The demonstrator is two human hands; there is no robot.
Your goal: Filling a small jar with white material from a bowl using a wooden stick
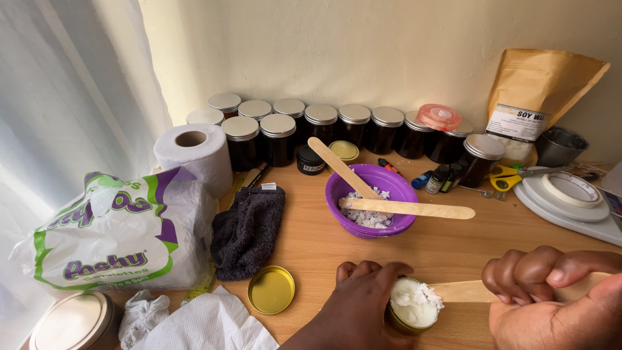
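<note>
Head view, wooden table (447, 249), cream wall (389, 52)

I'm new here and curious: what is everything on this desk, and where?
small tin: one, gold, heaped with white flakes, front
wooden stick: one, pale, at the tin
purple bowl: one, white flakes, centre, two sticks across it
gold lid: one, front left
dark cloth: one, left of bowl
dark jars: about a dozen, silver lids, along wall
toilet roll: one, white, left
brown pouch: one, back right
left hand: grips the tin
right hand: holds the stick
</note>
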